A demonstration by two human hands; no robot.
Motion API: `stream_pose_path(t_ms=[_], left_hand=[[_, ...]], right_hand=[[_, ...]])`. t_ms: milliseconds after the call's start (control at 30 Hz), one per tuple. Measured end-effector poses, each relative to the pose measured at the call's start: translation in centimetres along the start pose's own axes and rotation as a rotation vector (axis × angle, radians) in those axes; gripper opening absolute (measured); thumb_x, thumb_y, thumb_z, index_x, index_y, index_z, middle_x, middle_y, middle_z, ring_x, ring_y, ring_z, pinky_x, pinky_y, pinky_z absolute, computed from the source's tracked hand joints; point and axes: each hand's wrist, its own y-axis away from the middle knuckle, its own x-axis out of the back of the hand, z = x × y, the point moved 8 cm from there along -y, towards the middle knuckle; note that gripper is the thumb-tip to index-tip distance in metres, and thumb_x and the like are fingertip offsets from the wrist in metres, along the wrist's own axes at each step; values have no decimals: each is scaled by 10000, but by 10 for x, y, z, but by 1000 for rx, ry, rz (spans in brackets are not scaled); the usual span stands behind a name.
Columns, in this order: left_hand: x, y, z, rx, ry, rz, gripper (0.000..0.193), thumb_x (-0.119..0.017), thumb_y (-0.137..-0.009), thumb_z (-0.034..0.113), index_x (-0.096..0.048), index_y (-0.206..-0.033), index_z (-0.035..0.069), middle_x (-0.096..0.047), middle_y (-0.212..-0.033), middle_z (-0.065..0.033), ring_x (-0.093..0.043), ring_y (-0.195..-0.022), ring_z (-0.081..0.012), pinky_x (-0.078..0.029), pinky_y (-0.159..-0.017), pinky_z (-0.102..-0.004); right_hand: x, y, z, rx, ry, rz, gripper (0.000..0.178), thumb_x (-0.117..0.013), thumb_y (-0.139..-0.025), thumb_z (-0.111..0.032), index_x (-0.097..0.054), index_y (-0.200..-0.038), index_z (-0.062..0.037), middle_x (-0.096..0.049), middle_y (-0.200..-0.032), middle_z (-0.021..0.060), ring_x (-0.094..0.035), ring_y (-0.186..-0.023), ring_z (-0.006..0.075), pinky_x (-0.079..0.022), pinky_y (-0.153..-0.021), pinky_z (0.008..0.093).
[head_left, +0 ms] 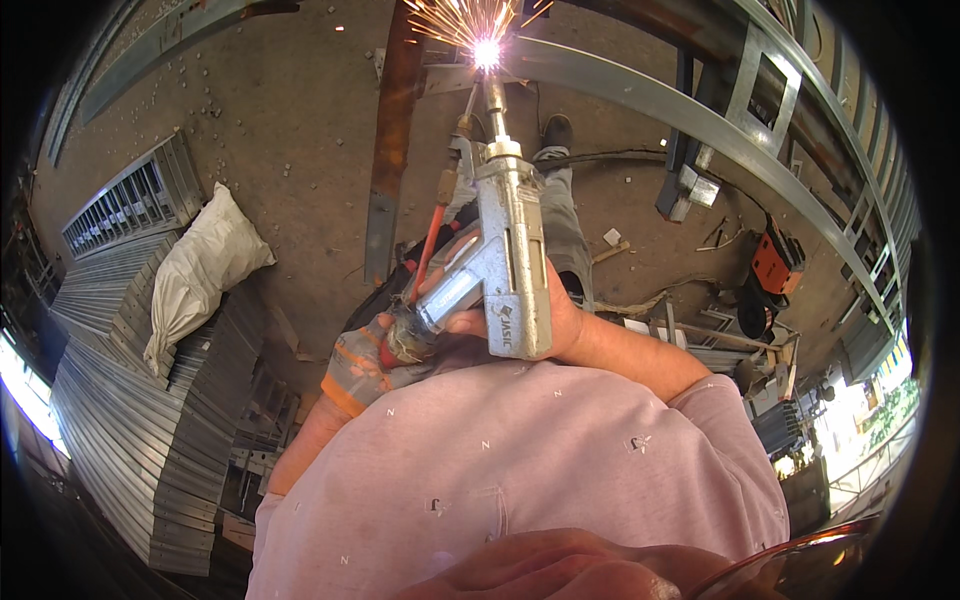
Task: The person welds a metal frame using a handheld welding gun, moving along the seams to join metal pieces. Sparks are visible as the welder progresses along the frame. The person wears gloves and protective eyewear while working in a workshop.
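A silver-grey pistol-shaped welding gun [515,260] points away from me, its white collar and metal nozzle toward a bright arc [486,54] throwing orange sparks. My right hand [562,318], bare, is closed round the rear of the gun, its fingers partly hidden behind the body. Low on the angled handle, my left hand [365,362], in a grey and orange glove, is closed at the handle's end. A thin rod with a red-orange sleeve [432,235] runs up from beside that glove toward the arc. The arc's glare hides the spot being welded.
A rusty steel beam [392,130] stands left of the arc; a curved galvanized rail [640,90] sweeps right. Stacked corrugated metal sheets [130,420] and a white sack [205,265] lie at left. An orange and black machine [777,262] and cables sit at right. My shoes [557,132] are near the arc.
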Motion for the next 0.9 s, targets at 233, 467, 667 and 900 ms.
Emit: stream_pose_path(t_ms=[233,467,667,900], left_hand=[[13,10,-2,-30,-120,64,406,-578,-1126,312,-613,-1406,20,-734,-1297,-91,-707,-1100,-148,-587,-961,-318],[15,12,-2,-40,-174,85,401,-574,-1129,312,-615,-1400,19,-734,-1298,-91,-705,-1103,-149,-587,-962,-321],[16,13,-1,-49,-211,103,397,-570,-1131,312,-616,-1396,18,-733,-1298,-91,-704,-1105,-150,-588,-963,-323],[20,16,-2,-59,-258,117,393,-566,-1134,311,-618,-1390,17,-733,-1298,-91,-703,-1107,-150,-588,-964,-326]], right_hand=[[-3,-1,-1,-16,17,-28,336,-904,-852,-110,-720,-1121,-26,-740,-1030,84,-712,-919,218,-572,-829,364],[-5,1,4,-38,-22,-35,334,-903,-864,-131,-731,-1129,-24,-747,-1041,87,-718,-939,212,-579,-839,364],[-6,0,3,-15,-39,-34,349,-907,-861,-132,-731,-1142,-22,-751,-1048,92,-720,-939,215,-581,-838,361],[-9,1,5,-63,39,-150,471,-872,-872,-29,-609,-1263,-29,-742,-1151,134,-716,-1092,240,-582,-952,393]])
